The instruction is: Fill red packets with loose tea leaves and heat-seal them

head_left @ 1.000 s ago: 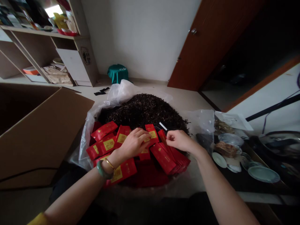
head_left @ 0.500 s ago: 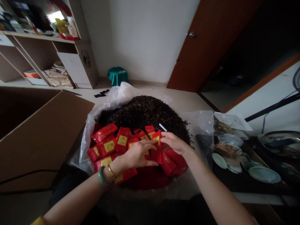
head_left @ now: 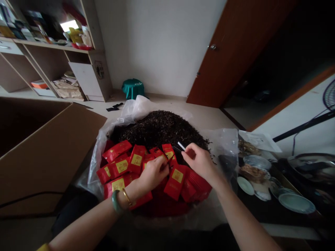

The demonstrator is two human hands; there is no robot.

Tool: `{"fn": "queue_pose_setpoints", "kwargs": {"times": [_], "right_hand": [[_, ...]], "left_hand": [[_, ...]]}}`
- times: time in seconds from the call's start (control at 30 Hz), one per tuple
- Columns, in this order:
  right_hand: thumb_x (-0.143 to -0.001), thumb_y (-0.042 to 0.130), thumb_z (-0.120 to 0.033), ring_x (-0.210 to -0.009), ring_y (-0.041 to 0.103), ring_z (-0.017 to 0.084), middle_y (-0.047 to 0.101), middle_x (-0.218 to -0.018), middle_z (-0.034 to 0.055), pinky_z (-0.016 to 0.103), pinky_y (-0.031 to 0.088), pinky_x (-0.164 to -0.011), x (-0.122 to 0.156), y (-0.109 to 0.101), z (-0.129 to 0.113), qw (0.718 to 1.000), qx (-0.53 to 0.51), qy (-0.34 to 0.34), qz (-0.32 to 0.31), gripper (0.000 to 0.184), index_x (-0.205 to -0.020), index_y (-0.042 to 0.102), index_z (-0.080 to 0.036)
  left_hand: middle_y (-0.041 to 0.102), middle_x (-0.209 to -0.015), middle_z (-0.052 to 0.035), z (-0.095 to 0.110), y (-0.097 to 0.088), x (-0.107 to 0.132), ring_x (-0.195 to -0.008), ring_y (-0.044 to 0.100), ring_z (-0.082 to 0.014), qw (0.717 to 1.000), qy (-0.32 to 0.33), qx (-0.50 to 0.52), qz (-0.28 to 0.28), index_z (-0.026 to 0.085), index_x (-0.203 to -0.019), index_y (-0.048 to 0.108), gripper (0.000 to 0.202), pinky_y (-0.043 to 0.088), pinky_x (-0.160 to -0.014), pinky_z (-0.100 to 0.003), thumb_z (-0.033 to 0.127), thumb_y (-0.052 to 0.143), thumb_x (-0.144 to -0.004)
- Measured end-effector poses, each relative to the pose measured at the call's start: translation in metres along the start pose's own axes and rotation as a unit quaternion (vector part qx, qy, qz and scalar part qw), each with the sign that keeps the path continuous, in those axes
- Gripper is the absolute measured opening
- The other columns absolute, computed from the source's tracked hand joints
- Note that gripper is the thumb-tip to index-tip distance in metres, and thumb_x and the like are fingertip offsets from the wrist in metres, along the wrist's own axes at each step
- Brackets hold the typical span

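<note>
A heap of dark loose tea [head_left: 159, 129] fills a clear plastic bag [head_left: 131, 108]. Several red packets with yellow labels [head_left: 123, 164] lie over its near side. My left hand [head_left: 153, 172], with a green bangle and a gold one on the wrist, is curled, and its fingertips pinch the top of one red packet [head_left: 176, 177] that hangs tilted between my hands. My right hand [head_left: 200, 162] is closed in a pinch just right of it. Its fingertips sit beside a small black and white piece [head_left: 181, 145] lying on the tea. What the pinch holds is hidden.
A big open cardboard box [head_left: 47, 146] stands to the left. Right of the bag are small dishes [head_left: 295, 202], bowls and a dark pot. Shelves [head_left: 52, 45] stand at the back left, a brown door [head_left: 235, 52] at the back, and a green bundle [head_left: 133, 87] on the floor.
My hands came together over the packets. The left hand lifted one red packet out of the pile, and it now hangs lower between my hands. The right hand shifted up toward the tea.
</note>
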State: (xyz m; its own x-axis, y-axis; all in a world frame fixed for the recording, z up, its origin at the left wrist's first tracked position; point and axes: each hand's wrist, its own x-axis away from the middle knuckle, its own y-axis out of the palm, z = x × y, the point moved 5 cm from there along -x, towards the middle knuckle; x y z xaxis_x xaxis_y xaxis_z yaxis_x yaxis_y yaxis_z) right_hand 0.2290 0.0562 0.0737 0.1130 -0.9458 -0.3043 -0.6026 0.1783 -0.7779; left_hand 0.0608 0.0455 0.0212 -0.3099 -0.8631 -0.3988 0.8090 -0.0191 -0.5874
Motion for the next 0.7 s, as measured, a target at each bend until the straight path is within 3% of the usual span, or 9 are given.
{"fn": "queue_pose_setpoints", "kwargs": {"times": [0.07,0.13,0.2,0.27,0.4,0.53,0.7], "right_hand": [[-0.087,0.052,-0.021,-0.066,0.063,0.013,0.067,-0.075,0.0019,0.024,0.052,-0.062,0.012,-0.004,-0.034,0.984,-0.035,-0.172,0.031,0.008,-0.082,0.057,-0.02],[-0.09,0.047,-0.012,-0.089,0.066,0.016,0.07,-0.091,0.0055,0.027,0.055,-0.081,0.028,0.004,-0.06,0.94,-0.022,-0.341,0.016,0.016,-0.096,0.06,-0.018],[-0.091,0.044,-0.007,-0.104,0.062,0.018,0.07,-0.102,0.0087,0.032,0.052,-0.094,0.039,0.017,-0.071,0.902,0.033,-0.431,0.005,0.025,-0.108,0.06,-0.013],[-0.091,0.044,-0.006,-0.106,0.061,0.02,0.069,-0.106,0.011,0.034,0.052,-0.097,0.042,0.029,-0.068,0.888,0.093,-0.45,0.012,0.028,-0.114,0.06,-0.009],[-0.094,0.043,-0.01,-0.102,0.06,0.021,0.068,-0.11,0.0114,0.037,0.053,-0.094,0.038,0.036,-0.059,0.888,0.154,-0.433,0.032,0.029,-0.117,0.06,-0.009],[-0.094,0.046,-0.013,-0.101,0.058,0.023,0.068,-0.1,0.0109,0.038,0.054,-0.091,0.036,0.031,-0.059,0.889,0.169,-0.423,0.052,0.025,-0.111,0.064,-0.009],[-0.092,0.047,-0.008,-0.094,0.058,0.021,0.065,-0.082,0.0091,0.034,0.053,-0.088,0.039,0.033,-0.063,0.894,0.175,-0.407,0.063,0.025,-0.079,0.067,-0.011]], "left_hand": [[0.054,-0.056,0.0047,-0.003,-0.006,-0.001,-0.051,0.048,-0.0078,0.998,-0.045,0.044,0.026,0.018,-0.064,0.048,0.013,0.035,-0.05,-0.018,0.011,0.054,-0.074],[0.055,-0.056,0.0053,-0.006,-0.009,-0.001,-0.052,0.049,-0.0079,0.992,-0.079,0.095,0.04,0.018,-0.065,0.049,0.011,0.036,-0.05,-0.017,0.011,0.056,-0.069],[0.057,-0.059,0.0062,-0.008,-0.012,-0.001,-0.054,0.051,-0.0084,0.984,-0.098,0.14,0.057,0.018,-0.072,0.051,0.015,0.037,-0.051,-0.017,0.007,0.057,-0.062],[0.059,-0.061,0.0073,-0.01,-0.013,-0.001,-0.055,0.053,-0.0087,0.975,-0.11,0.183,0.066,0.018,-0.085,0.052,0.03,0.039,-0.051,-0.017,0.004,0.055,-0.058],[0.065,-0.069,0.0051,-0.013,-0.012,-0.006,-0.062,0.059,-0.0103,0.963,-0.125,0.236,0.042,0.018,-0.101,0.05,0.047,0.044,-0.057,-0.019,-0.001,0.049,-0.058],[0.069,-0.071,0.0025,-0.011,-0.017,-0.01,-0.067,0.064,-0.0123,0.96,-0.129,0.244,0.035,0.018,-0.098,0.051,0.038,0.048,-0.062,-0.021,0.003,0.054,-0.064],[0.068,-0.065,0.0032,-0.006,-0.029,-0.009,-0.057,0.062,-0.0121,0.969,-0.149,0.187,0.064,0.019,-0.09,0.052,0.022,0.046,-0.055,-0.021,0.015,0.063,-0.071]]}}
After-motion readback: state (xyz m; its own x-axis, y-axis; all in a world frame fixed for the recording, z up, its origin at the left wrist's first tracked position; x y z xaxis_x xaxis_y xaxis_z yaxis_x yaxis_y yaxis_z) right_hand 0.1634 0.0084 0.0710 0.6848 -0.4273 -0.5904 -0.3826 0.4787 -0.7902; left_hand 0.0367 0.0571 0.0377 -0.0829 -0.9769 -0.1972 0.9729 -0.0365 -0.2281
